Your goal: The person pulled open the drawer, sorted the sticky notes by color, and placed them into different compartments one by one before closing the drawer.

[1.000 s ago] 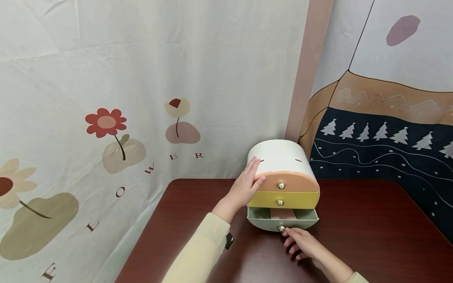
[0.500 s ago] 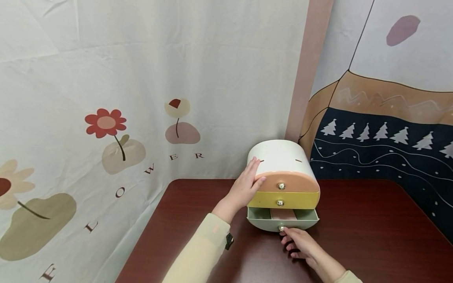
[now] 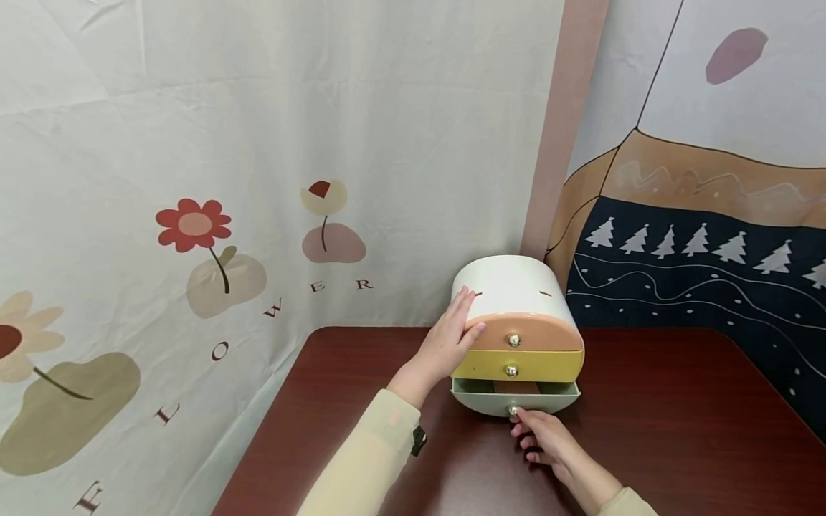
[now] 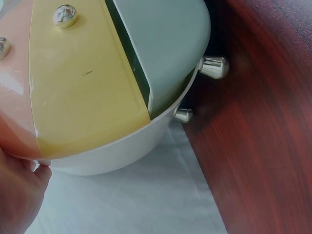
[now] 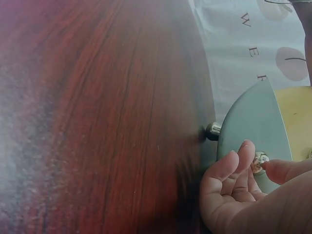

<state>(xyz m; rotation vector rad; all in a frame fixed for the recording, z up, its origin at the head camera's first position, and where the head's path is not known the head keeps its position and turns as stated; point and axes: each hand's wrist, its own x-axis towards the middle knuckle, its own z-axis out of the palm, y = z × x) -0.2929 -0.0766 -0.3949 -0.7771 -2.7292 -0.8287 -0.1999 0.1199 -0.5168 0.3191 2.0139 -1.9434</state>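
A small drawer cabinet with a rounded white top [image 3: 510,279] stands on the table in the head view. Its orange drawer [image 3: 548,333] and yellow drawer [image 3: 484,365] are closed, while the green bottom drawer [image 3: 548,403] is pulled out a little. My left hand [image 3: 445,342] rests against the cabinet's left side, fingers extended up to the white top and thumb at the orange front. With thumb and fingers, my right hand [image 3: 548,438] pinches the green drawer's metal knob [image 5: 260,162]. Something pinkish lies inside that drawer, mostly hidden.
The cabinet stands on short metal feet [image 4: 214,67] on a dark red wooden table [image 3: 677,401]. Close behind the table hangs a pale curtain [image 3: 400,143] with flower prints. A dark cloth with tree prints [image 3: 697,265] hangs at the right.
The green drawer has slid inward slightly, and my right hand has moved forward with its knob. My left hand has stayed in place on the cabinet.
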